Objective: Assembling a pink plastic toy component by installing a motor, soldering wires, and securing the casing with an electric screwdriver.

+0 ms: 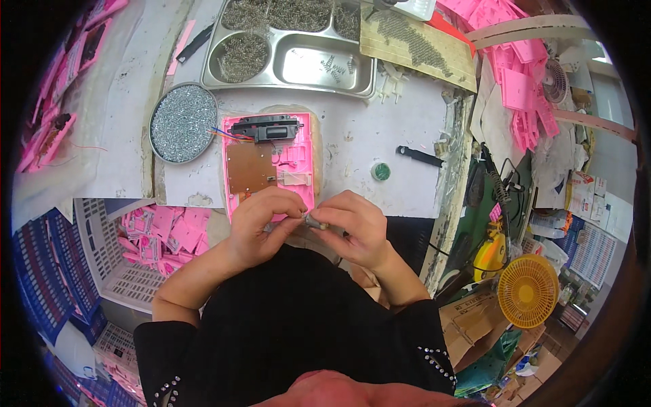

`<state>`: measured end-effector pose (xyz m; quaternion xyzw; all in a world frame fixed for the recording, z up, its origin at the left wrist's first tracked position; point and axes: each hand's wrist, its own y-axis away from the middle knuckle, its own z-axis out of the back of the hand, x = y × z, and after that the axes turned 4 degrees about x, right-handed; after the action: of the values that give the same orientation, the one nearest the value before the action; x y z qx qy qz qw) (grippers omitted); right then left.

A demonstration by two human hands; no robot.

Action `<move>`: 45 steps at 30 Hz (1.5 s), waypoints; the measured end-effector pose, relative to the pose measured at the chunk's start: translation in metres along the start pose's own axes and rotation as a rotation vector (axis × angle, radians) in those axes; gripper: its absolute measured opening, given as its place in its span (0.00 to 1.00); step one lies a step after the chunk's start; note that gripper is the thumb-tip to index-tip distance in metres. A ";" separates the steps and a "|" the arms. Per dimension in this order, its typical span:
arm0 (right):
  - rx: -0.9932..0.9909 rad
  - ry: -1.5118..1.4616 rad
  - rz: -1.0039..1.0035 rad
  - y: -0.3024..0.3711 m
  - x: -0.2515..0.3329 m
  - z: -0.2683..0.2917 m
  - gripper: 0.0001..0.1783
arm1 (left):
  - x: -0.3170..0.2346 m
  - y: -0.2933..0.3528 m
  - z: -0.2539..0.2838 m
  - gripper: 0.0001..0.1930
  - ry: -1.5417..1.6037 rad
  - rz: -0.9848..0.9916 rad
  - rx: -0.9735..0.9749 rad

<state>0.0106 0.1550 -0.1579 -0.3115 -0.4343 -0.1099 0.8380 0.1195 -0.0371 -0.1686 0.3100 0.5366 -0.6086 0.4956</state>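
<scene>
Just in front of my body, my right hand (356,227) pinches a small grey cylindrical part (313,221) between thumb and fingers. My left hand (266,222) is closed too, its thumb and fingertips meeting at the part's left end. Whether something finer lies in those fingertips is hidden. Beyond my hands, partly under the left one, rests an open pink plastic housing (306,146). Inside it are a brown circuit board (249,166), a black module (266,127) at the far end and coloured wires at the left.
A round dish (183,123) of small metal pieces stands left of the housing. Behind it is a steel compartment tray (290,85) with springs. To the right lie a green-topped round container (381,171) and a black strip (419,156). A crate (135,276) of pink parts sits at left.
</scene>
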 end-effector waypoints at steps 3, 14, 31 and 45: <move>0.025 0.007 0.010 -0.004 0.001 0.000 0.23 | 0.000 0.002 0.001 0.14 -0.059 -0.012 -0.001; -0.072 0.017 -0.016 -0.014 -0.006 -0.003 0.19 | 0.005 0.007 0.005 0.14 -0.167 0.028 -0.162; 0.094 0.107 -0.311 -0.040 -0.036 0.018 0.17 | 0.038 -0.021 0.081 0.21 -1.027 0.050 0.018; 0.131 0.218 -0.216 -0.052 -0.064 -0.003 0.15 | 0.026 -0.024 0.081 0.08 -0.993 -0.005 0.163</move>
<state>-0.0494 0.1075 -0.1878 -0.1937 -0.3780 -0.2039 0.8821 0.1014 -0.1235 -0.1646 0.0192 0.1875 -0.7238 0.6638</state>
